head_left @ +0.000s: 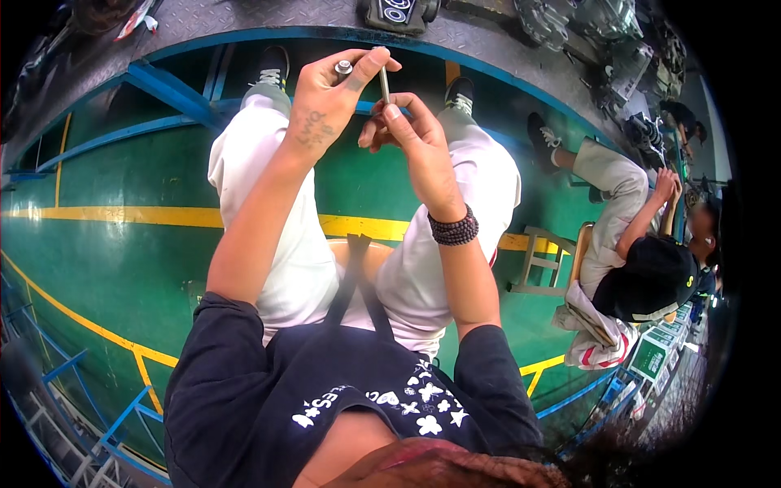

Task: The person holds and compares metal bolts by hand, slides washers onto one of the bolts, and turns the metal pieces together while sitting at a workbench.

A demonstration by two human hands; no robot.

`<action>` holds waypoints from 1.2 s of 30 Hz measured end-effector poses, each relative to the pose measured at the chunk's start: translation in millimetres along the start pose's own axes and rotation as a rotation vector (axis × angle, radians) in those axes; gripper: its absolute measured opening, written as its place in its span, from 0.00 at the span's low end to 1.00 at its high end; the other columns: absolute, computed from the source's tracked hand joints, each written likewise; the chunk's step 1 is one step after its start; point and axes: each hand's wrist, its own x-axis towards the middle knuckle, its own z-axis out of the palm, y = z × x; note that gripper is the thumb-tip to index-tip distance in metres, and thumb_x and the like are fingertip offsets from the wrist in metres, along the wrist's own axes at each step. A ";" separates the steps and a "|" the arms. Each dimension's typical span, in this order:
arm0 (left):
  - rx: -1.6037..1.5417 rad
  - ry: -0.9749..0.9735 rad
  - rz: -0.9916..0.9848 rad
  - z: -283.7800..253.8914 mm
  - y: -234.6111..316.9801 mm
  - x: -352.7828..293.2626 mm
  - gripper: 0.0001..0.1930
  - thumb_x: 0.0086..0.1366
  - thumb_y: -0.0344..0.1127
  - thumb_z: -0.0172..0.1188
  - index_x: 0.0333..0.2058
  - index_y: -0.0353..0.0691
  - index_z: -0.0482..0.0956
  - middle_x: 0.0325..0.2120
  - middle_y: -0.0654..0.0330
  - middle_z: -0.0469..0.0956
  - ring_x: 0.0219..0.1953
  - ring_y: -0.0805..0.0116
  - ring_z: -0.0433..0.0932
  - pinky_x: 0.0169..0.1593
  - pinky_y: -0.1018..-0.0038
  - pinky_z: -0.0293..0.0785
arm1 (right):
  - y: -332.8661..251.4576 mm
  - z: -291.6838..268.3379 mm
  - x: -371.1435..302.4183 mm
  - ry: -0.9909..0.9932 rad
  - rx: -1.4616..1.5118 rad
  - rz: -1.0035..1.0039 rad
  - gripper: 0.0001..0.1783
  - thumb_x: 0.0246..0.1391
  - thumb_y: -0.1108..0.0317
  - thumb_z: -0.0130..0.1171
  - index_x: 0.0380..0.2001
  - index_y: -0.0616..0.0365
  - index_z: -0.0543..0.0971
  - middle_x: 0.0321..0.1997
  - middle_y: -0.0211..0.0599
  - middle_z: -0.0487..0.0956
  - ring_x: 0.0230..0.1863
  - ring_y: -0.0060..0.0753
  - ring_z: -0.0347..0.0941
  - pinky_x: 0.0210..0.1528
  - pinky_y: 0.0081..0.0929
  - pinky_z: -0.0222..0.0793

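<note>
My left hand [329,102] is raised near the bench edge, its fingers curled around a bolt [343,67] whose round metal head pokes out at the knuckles. Its thumb and fingertip also meet the upper end of a slim metal rod [385,81]. Just to the right, my right hand [415,134] pinches the lower end of that rod between thumb and fingers; its other fingers are bent. The rod stands nearly upright between both hands, its ends hidden by my fingertips. A dark beaded bracelet [454,228] circles my right wrist.
A grey metal workbench [277,15] with a blue frame [179,93] runs across the far side. A dark machine part [399,15] and several metal castings [569,24] lie on it. At the right a seated co-worker [651,276] works beside a stool [541,260].
</note>
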 end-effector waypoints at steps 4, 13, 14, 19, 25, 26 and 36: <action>-0.062 -0.013 -0.038 -1.4 2.3 -0.6 0.17 0.66 0.49 0.59 0.36 0.41 0.84 0.13 0.74 0.65 0.16 0.86 0.56 0.20 0.85 0.50 | -0.1 -4.4 1.0 0.000 0.057 0.025 0.15 0.67 0.59 0.46 0.37 0.60 0.73 0.29 0.35 0.79 0.32 0.24 0.75 0.39 0.20 0.69; -0.076 0.001 -0.133 -5.7 4.0 2.5 0.17 0.67 0.49 0.57 0.38 0.42 0.83 0.13 0.73 0.62 0.15 0.85 0.55 0.20 0.84 0.51 | -1.6 -5.2 -0.4 -0.030 0.260 0.119 0.19 0.68 0.57 0.43 0.36 0.62 0.75 0.27 0.33 0.76 0.29 0.25 0.73 0.39 0.21 0.68; -0.076 0.001 -0.133 -5.1 2.5 2.3 0.17 0.67 0.49 0.57 0.38 0.42 0.83 0.13 0.73 0.62 0.15 0.85 0.55 0.20 0.84 0.51 | -2.9 -2.9 -0.2 -0.016 0.251 0.116 0.19 0.68 0.56 0.43 0.36 0.61 0.75 0.26 0.33 0.76 0.29 0.24 0.73 0.39 0.21 0.68; 0.018 0.019 0.003 0.3 -0.1 1.7 0.17 0.66 0.51 0.59 0.37 0.44 0.85 0.14 0.71 0.69 0.16 0.85 0.58 0.20 0.85 0.52 | 4.9 -6.6 0.9 0.025 0.142 0.103 0.17 0.66 0.56 0.48 0.36 0.60 0.75 0.25 0.31 0.76 0.28 0.22 0.72 0.38 0.19 0.68; 0.093 0.052 0.055 0.7 -3.9 1.5 0.16 0.66 0.50 0.58 0.38 0.44 0.86 0.14 0.71 0.71 0.16 0.85 0.60 0.20 0.84 0.52 | 5.5 -2.2 1.0 0.157 0.104 0.065 0.15 0.66 0.58 0.49 0.36 0.60 0.74 0.24 0.28 0.72 0.27 0.20 0.69 0.36 0.19 0.67; 0.094 0.053 0.056 0.5 -3.5 0.8 0.16 0.66 0.50 0.58 0.38 0.44 0.86 0.14 0.71 0.71 0.16 0.85 0.60 0.20 0.84 0.52 | 4.2 -1.7 1.0 0.178 0.089 0.045 0.15 0.67 0.58 0.48 0.36 0.61 0.73 0.23 0.26 0.68 0.27 0.21 0.67 0.36 0.20 0.67; 0.107 -0.002 0.056 0.9 -2.5 1.7 0.16 0.68 0.49 0.56 0.38 0.43 0.86 0.13 0.72 0.69 0.15 0.86 0.58 0.19 0.84 0.50 | 3.1 -9.8 0.8 0.078 0.311 0.134 0.21 0.69 0.56 0.40 0.32 0.61 0.73 0.19 0.29 0.66 0.25 0.27 0.66 0.34 0.23 0.64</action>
